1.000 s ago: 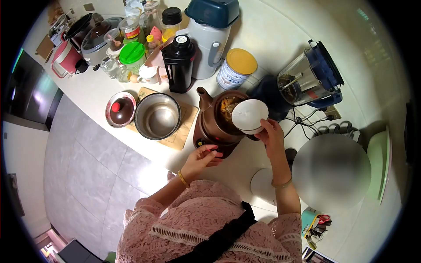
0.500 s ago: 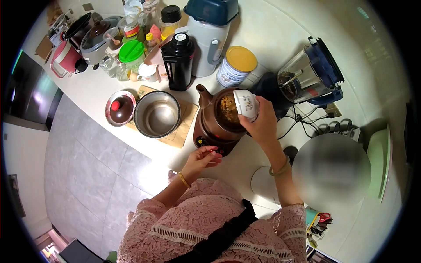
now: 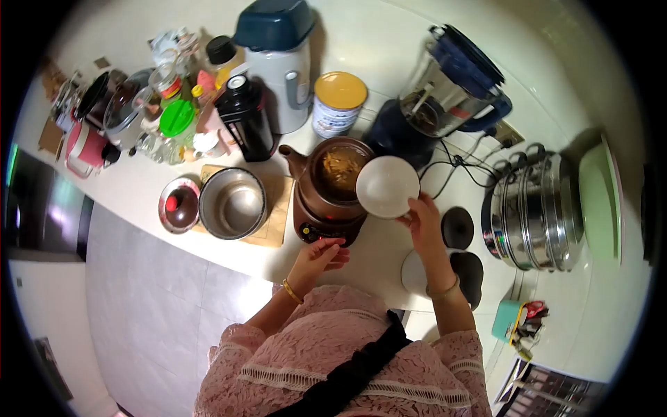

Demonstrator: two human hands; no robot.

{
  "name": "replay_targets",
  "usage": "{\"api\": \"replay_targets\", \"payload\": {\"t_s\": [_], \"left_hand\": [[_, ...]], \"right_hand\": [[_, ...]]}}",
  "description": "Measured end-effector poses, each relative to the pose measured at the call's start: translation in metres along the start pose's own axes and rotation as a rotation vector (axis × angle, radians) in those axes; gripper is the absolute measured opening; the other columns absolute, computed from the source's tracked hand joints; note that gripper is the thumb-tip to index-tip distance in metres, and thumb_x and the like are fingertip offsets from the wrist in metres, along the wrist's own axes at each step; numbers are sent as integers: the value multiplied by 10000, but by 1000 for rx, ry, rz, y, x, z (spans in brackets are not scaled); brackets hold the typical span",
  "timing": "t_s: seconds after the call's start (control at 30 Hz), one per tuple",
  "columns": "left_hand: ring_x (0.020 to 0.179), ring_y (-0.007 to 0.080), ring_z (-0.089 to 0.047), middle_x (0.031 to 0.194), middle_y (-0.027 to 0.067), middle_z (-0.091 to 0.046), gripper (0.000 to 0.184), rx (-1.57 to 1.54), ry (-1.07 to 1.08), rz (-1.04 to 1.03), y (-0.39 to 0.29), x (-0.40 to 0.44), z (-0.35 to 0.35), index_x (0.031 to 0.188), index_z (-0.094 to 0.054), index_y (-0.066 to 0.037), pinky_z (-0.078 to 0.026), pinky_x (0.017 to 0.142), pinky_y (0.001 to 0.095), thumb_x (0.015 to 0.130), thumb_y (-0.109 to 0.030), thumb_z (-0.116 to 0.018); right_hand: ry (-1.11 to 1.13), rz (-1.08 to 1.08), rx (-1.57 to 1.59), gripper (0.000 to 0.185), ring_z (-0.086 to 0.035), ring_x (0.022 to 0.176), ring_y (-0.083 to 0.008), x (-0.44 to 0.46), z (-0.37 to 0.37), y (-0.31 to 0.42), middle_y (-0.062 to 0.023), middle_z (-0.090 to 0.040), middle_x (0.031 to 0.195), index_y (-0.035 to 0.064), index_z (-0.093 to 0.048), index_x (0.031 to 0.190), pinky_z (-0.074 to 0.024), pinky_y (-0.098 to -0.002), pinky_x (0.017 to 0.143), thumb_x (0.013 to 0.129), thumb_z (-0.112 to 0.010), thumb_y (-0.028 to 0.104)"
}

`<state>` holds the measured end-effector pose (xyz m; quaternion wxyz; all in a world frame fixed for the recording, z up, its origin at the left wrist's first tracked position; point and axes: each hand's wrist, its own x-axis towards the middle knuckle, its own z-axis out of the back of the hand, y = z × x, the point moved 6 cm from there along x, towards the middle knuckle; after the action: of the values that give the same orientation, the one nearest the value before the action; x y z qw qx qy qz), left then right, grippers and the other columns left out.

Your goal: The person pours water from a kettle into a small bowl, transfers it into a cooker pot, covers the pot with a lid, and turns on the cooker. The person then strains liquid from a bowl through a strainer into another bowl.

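Note:
My right hand [image 3: 420, 219] grips a small white bowl [image 3: 387, 186] by its rim, its pale, empty-looking inside facing me. The bowl is beside the rim of a brown clay pot [image 3: 317, 187] with a spout on its left. Yellowish-brown pieces [image 3: 340, 167] lie in dark liquid inside the pot. Below it, the brown heating base [image 3: 326, 228] has a lit control panel. My left hand [image 3: 321, 258] is at the front of that panel, fingers loosely bent and partly apart, holding nothing visible.
Left of the pot are a metal pot [image 3: 233, 203] on a board and a brown lid [image 3: 179, 206] in a dish. Behind stand a black flask [image 3: 246, 118], a yellow-lidded can [image 3: 339, 104] and a blender [image 3: 445, 90]. Stacked steamers [image 3: 535, 212] and cables are to the right.
My right hand has drawn the bowl back from over the pot's opening and turned it from tipped to facing up. The view has shifted. My left hand stays by the panel.

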<state>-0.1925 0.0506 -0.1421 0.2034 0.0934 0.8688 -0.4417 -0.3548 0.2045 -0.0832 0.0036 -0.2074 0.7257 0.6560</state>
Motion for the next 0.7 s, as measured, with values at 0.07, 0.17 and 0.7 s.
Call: {"api": "replay_targets", "payload": {"t_s": [0.07,0.17,0.7], "left_hand": [[870,179,-572,1009,106,-555,350,49,80,46,0,0,-12,1171,-416,-39,-473,747,285,866,-203,-467],[888,212,-568,1052,116,-531,415,72,188,96,6,0,-31,1236,-343,-48,-477,751,309,872,-217,-450],[784,214,-584,959,124,-519,413,331,150,217,77,25,-50,1201,-335,-19,-519,677,307,810,-51,-461]], "right_hand": [[68,-100,295,337,-539,834,-165,-25,17,-29,-88,-517,948,25,-438,1033,-485,-309,699,742,-541,160],[30,-157,363,350,-539,856,-188,-66,39,-68,-94,-517,956,12,-430,1049,-484,-322,722,744,-522,158],[-104,-152,-8,444,-519,915,-199,-151,84,-95,-125,-503,1025,-12,-425,1096,-464,-306,738,725,-619,138]]}}
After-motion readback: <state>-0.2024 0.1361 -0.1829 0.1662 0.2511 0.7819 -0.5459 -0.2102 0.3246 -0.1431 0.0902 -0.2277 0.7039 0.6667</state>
